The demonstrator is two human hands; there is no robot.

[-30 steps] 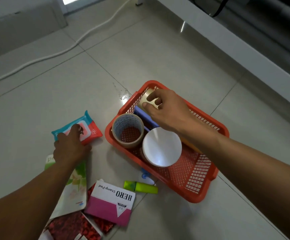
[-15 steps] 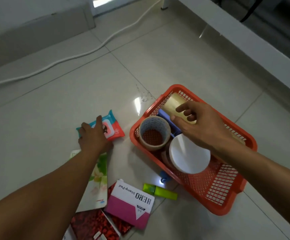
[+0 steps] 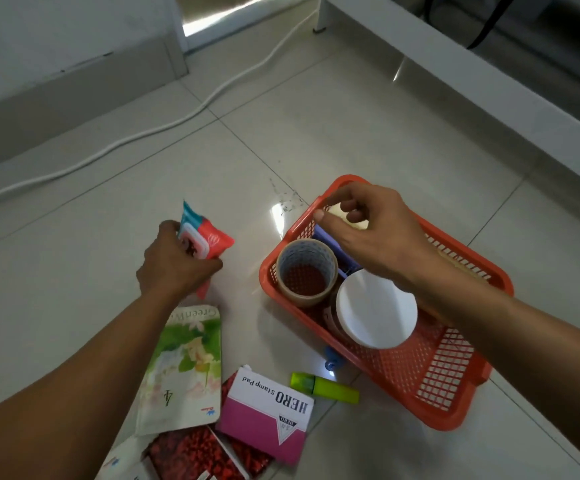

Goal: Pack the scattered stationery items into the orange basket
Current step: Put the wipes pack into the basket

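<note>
The orange basket [image 3: 444,368] sits on the tiled floor at right, holding a brown tape roll [image 3: 305,271], a white round lid [image 3: 376,311], a purple item [image 3: 326,237] and a gold cylinder [image 3: 349,218]. My right hand [image 3: 371,237] hovers over the basket's far corner with fingers loosely curled just above the gold cylinder, holding nothing. My left hand [image 3: 174,261] grips a red and teal wipes pack [image 3: 205,233], lifted and tilted off the floor. A pink HERO stamp pad box [image 3: 267,410], a green highlighter [image 3: 325,388] and a green floral pouch [image 3: 184,368] lie on the floor.
A red glitter packet [image 3: 195,455] lies at the bottom edge. A small blue object [image 3: 331,362] peeks out beside the basket. A white cable [image 3: 163,128] runs across the floor at the back, and a white furniture frame [image 3: 489,91] crosses the upper right.
My left hand closed on the wipes pack and lifted it off the floor, tilting it up. My right hand let go of the gold cylinder and rose slightly.
</note>
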